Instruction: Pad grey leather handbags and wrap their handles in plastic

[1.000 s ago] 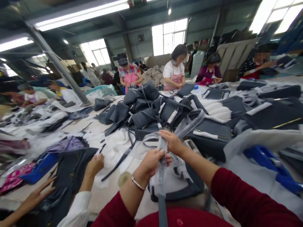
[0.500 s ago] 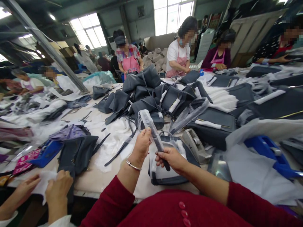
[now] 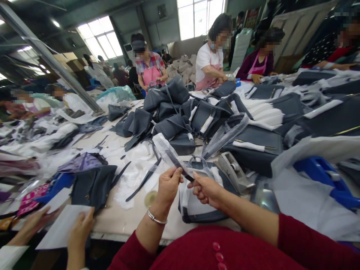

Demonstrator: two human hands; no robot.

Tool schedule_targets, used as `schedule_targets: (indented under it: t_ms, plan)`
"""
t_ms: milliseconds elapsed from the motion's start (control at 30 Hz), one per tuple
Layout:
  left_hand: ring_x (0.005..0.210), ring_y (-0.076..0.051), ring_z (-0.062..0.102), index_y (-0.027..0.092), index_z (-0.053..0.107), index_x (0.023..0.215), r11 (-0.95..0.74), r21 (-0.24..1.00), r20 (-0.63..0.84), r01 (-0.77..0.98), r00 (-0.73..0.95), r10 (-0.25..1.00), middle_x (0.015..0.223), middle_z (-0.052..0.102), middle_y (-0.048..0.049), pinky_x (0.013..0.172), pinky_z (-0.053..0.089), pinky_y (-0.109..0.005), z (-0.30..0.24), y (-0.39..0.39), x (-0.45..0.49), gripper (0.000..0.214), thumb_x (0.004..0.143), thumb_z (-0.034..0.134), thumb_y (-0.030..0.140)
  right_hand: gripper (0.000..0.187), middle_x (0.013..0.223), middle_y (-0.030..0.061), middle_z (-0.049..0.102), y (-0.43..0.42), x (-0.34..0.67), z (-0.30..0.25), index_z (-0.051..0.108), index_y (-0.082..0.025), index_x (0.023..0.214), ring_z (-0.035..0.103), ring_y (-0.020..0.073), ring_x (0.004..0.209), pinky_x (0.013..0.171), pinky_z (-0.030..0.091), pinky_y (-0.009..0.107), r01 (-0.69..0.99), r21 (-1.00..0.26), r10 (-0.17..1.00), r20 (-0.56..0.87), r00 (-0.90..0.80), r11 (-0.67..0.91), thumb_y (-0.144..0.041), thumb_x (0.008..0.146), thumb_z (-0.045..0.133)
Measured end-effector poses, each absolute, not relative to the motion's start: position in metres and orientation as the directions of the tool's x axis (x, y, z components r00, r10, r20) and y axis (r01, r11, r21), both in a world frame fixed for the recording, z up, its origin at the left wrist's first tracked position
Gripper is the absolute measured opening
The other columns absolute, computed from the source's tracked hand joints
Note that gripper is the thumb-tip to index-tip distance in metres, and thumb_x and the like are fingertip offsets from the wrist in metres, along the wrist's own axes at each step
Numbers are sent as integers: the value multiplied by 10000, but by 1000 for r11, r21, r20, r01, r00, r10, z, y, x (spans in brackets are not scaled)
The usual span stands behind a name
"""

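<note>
A dark bag strap (image 3: 176, 162) wrapped in thin whitish film runs between my two hands, its far end pointing up and away. My left hand (image 3: 168, 184) pinches it near its lower part. At the near end, the thumb and fingers of my right hand (image 3: 206, 189) close on the dark tip. Below the hands lies a dark blue handbag (image 3: 197, 218) with a white sheet over its front. A grey tape dispenser (image 3: 235, 173) stands just right of this bag. Left of my left hand, a loose dark strap (image 3: 143, 180) rests on white tissue.
Dark handbags (image 3: 168, 125) are heaped across the middle of the table (image 3: 123, 221). A blue tape dispenser (image 3: 323, 182) and white sheets (image 3: 298, 206) lie at the right. At lower left, a co-worker's hands (image 3: 80, 228) hold white paper (image 3: 57, 227). Several people work across the table.
My left hand has slid down the strap toward my right hand, and the strap now tilts more to the left. The co-worker's white paper at lower left is now spread flatter.
</note>
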State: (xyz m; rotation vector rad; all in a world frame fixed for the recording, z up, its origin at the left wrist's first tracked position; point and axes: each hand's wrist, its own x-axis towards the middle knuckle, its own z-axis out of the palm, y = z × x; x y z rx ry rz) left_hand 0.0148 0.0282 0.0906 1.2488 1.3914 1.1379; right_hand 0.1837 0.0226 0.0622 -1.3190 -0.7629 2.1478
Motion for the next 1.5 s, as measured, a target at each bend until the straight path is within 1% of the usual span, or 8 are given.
schedule_targets:
  t_ms: [200,433,667,867,1033,1233,1400,1500]
  plan:
    - [528,-91,449,148,658,718,144,982,-152,125,58,987,552,518,20,527,352,-216,85,18,26,329,829,621,455,222,551,-26,498,31,182,57,529,-189,637,409,91,479,452,288,207,123,-980,952,-181,-248,-154,-333,804,561]
    - [452,-38,417,152,592,835,304,949,-299,-79,67,952,634,556,45,455,306,-179,76,20,23,337,696,765,404,247,758,43,667,25,185,51,649,-201,790,585,170,710,667,409,268,476,-775,883,218,-417,416,-119,851,424]
    - [445,-48,421,151,557,760,575,812,-552,-95,194,811,534,479,61,468,321,-180,67,15,20,414,654,795,472,218,650,47,572,28,184,33,564,-186,672,509,162,627,622,367,275,621,-608,869,340,-359,495,-105,827,434]
    - [557,-68,435,131,636,731,454,886,-440,-96,137,887,645,527,23,546,334,-213,60,13,17,331,707,758,438,182,761,59,606,33,195,47,625,-172,815,542,168,723,700,414,281,484,-744,885,341,-317,461,-178,872,452]
    - [752,-135,511,164,708,750,52,974,-65,222,51,997,768,556,-15,727,405,-262,62,10,16,222,811,663,372,287,623,-3,537,36,202,69,612,-171,752,471,115,572,534,358,238,196,-980,938,-95,-334,-30,-436,849,561]
    - [780,-143,503,183,688,701,-148,907,115,395,107,988,760,498,-12,753,400,-263,54,0,23,234,854,614,344,376,474,-115,276,30,184,61,497,-195,699,169,47,410,409,96,218,-162,-785,777,-520,-354,-599,-484,641,731]
    - [679,-126,467,150,636,691,40,978,-78,204,177,981,680,500,4,666,377,-253,50,2,16,311,820,638,434,291,502,-51,372,27,184,49,507,-179,579,330,88,485,481,232,240,176,-971,941,-208,-269,-164,-373,740,652]
    - [559,-93,393,141,590,664,271,963,-270,10,119,956,572,448,35,553,317,-230,43,5,19,375,764,682,489,261,590,1,473,22,186,44,544,-165,573,426,121,598,575,288,261,456,-842,928,126,-351,287,-259,813,584]
